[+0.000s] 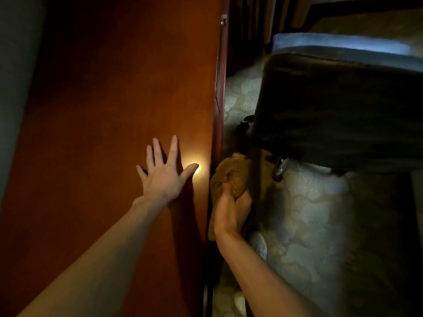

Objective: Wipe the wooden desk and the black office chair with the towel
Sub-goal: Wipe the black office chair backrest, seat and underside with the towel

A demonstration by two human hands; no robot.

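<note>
Right fingers (242, 197) curled tight round a bunched brown towel (231, 172), thumb on the near side. The wad sticks out past the fingers, away from the person. Left fingers (174, 147) straight and spread, grasping nothing, flat on the wooden counter (114, 88).

Right hand (231, 213) sits in the gap between the counter's right edge and the black office chair (343, 110). The towel touches or nearly touches a dark upright edge of the chair; contact unclear in the low light. Left hand (162, 177) rests palm-down near that counter edge, beside a small bright glare spot (198, 168).

Towel handling, judged: soft, light, floppy, not fragile, no slip risk. Best held as a wad in the middle so loose ends don't drag. A tail hangs along the counter edge toward the wrist. Its long axis runs near-to-far, roughly parallel to the counter edge, with the bulky end far.

Chair seat is dark, with a chrome part (280, 168) below it. Patterned carpet (309, 225) underneath.
</note>
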